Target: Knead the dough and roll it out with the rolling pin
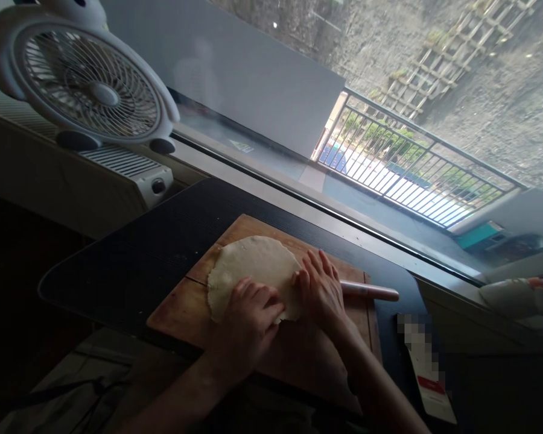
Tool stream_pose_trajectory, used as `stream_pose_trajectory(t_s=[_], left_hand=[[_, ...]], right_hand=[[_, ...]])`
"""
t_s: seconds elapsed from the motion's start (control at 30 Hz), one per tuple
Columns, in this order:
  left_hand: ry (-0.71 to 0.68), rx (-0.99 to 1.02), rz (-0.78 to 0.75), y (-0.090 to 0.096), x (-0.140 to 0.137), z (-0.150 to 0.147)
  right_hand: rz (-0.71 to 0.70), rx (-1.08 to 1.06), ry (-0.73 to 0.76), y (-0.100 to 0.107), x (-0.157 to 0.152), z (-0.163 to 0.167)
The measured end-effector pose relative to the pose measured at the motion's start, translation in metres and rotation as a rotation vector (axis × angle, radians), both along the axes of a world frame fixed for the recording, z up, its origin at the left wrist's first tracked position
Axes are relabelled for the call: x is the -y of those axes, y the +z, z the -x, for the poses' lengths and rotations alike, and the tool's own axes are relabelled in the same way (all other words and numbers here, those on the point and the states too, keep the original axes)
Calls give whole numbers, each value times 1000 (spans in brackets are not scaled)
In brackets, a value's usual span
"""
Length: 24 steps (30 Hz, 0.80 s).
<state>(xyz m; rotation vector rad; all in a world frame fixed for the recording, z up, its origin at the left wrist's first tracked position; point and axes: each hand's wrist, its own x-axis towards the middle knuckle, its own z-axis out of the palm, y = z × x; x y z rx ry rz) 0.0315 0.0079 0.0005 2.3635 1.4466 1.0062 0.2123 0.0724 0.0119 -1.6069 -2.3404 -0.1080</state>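
A round, flat sheet of pale dough (253, 260) with a ragged rim lies on a wooden board (185, 307). My left hand (253, 307) rests at the near edge of the dough, its fingers curled in on it. Over the right edge of the sheet is my right hand (321, 289), fingers stretched out and slightly apart, the thumb side touching the dough. A wooden rolling pin (371, 292) sticks out to the right from behind my right hand, which covers its other end. Whether that palm presses on the pin is hidden.
The board sits on a dark table (117, 265) by a large window. A white fan (102, 93) stands on a radiator (140, 175) at the upper left. At the table's right edge lies a flat, partly blurred packet (437, 404). Outside, a railing (389, 169) shows.
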Motion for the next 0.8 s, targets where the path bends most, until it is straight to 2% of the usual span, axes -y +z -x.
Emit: stream_pose_trajectory(t_s=[0.1, 0.2, 0.3, 0.37, 0.47, 0.53, 0.6, 0.7, 0.8], left_hand=[[13, -110, -75, 5, -1, 1], [50, -278, -141, 15, -4, 2], [96, -372, -126, 23, -12, -2], [68, -369, -99, 23, -19, -7], [-95, -321, -108, 20, -27, -9], [-259, -287, -133, 18, -27, -1], [-353, -244, -126, 16, -23, 12], [-317, -157, -24, 15, -16, 27], [-232, -87, 58, 14, -12, 27]], right_hand=[[113, -30, -114, 18, -69, 17], [122, -66, -184, 25, -94, 19], [60, -81, -242, 20, -80, 10], [35, -54, -275, 17, -65, 1], [55, 25, -298, 20, -46, -11], [97, 54, -262, 22, -33, -16], [113, 47, -197, 20, -19, -20], [59, -6, -122, 14, -13, -19], [22, -70, -159, 17, -42, -9]])
